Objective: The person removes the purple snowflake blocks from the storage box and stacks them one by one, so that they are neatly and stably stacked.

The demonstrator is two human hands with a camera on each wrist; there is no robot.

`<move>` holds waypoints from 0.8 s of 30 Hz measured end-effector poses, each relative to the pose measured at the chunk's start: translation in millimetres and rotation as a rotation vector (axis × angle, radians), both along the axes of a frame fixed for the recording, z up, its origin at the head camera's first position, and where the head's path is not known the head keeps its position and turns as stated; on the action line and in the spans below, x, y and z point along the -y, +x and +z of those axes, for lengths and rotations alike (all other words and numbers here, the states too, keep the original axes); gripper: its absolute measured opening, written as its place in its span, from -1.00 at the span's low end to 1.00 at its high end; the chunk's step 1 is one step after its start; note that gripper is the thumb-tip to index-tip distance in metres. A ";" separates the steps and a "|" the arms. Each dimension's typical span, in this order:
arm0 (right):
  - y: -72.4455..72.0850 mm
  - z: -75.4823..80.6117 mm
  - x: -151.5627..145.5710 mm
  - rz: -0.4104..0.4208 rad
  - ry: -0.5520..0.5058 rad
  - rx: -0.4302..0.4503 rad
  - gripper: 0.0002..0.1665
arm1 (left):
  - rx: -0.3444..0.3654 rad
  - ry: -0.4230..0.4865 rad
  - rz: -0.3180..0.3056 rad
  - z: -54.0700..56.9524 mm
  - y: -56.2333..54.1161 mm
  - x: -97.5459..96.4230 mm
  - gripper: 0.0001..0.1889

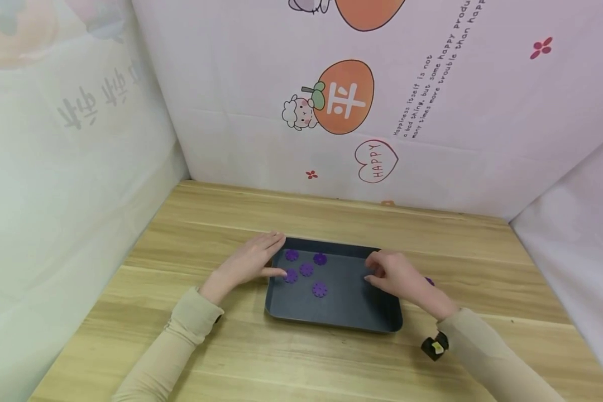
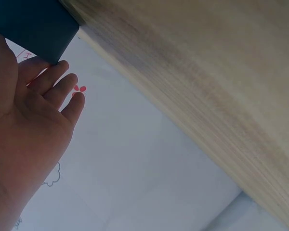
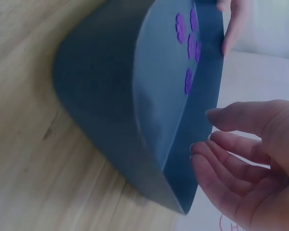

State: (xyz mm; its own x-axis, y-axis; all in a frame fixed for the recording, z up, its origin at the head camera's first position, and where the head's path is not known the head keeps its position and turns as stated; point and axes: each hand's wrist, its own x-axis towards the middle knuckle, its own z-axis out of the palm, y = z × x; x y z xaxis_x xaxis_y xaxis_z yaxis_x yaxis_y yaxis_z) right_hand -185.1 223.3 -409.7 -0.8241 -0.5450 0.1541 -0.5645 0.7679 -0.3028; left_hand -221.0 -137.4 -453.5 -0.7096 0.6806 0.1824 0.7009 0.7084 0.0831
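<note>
A dark blue-grey rectangular tray [image 1: 352,312] sits on the wooden table. Several flat purple discs with notched edges, among them one disc [image 1: 319,290] nearest the front, lie in its left half. At the tray's left end is my left hand [image 1: 253,258], fingers extended along the far left corner and thumb reaching over the rim. My right hand [image 1: 394,273] hovers by the tray's right end. In the right wrist view its fingers [image 3: 221,185] are loosely bent, with nothing between them and the thumb.
Another purple piece [image 1: 430,281] lies right of the tray, partly hidden behind my right wrist. A printed white cloth [image 1: 261,139] hangs behind the table [image 1: 221,212], with more cloth at both sides. A small black device [image 1: 434,346] is at my right cuff.
</note>
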 end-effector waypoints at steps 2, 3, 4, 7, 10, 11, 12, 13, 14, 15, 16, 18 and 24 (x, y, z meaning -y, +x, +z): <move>-0.6 -1.6 3.9 0.022 -0.005 -0.011 -0.78 | -0.006 0.000 -0.004 0.7 0.2 -0.3 -0.10; -0.9 -2.3 5.8 0.029 -0.008 -0.013 -0.78 | -0.008 0.000 -0.004 1.1 0.4 -0.6 -0.10; -1.2 -2.9 7.6 0.035 -0.011 -0.007 -0.78 | -0.012 -0.001 -0.006 1.3 0.5 -0.7 -0.10; -1.9 -4.9 12.9 0.044 -0.017 0.023 -0.78 | -0.015 -0.006 -0.007 1.8 0.7 -1.2 -0.09; -1.7 -6.1 19.3 0.052 -0.025 0.069 -0.78 | -0.018 -0.004 -0.009 1.2 0.5 -1.3 -0.09; -1.5 -6.6 21.6 0.056 -0.027 0.083 -0.78 | -0.017 -0.003 -0.008 1.0 0.5 -1.3 -0.09; -1.3 -7.0 24.1 0.060 -0.028 0.093 -0.78 | -0.019 -0.001 -0.009 0.8 0.5 -1.3 -0.09; -0.9 -7.3 26.6 0.065 -0.029 0.103 -0.78 | -0.019 0.001 -0.009 0.6 0.7 -1.2 -0.10; -0.7 -7.5 29.0 0.074 -0.032 0.109 -0.78 | -0.020 0.001 -0.008 0.4 0.8 -1.2 -0.10; -0.6 -7.9 31.3 0.081 -0.036 0.113 -0.78 | -0.020 0.001 -0.007 0.0 0.9 -1.1 -0.10; -0.4 -8.2 33.8 0.087 -0.038 0.120 -0.78 | -0.022 0.000 -0.005 -0.2 1.0 -0.9 -0.10; -0.5 -8.9 38.2 0.097 -0.044 0.124 -0.78 | -0.015 -0.001 0.000 -0.6 1.3 -0.8 -0.10; -1.2 -8.7 50.0 0.113 -0.034 0.157 -0.78 | 0.002 0.003 0.008 -1.5 0.7 -0.9 -0.09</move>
State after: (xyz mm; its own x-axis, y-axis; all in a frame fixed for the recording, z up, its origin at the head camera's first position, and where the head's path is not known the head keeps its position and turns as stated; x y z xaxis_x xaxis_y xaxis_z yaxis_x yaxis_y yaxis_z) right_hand -186.3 173.3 -418.4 -0.7735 -0.6319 0.0486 -0.5902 0.6902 -0.4187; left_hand -220.4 -136.5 -455.0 -0.7155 0.6742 0.1831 0.6949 0.7140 0.0861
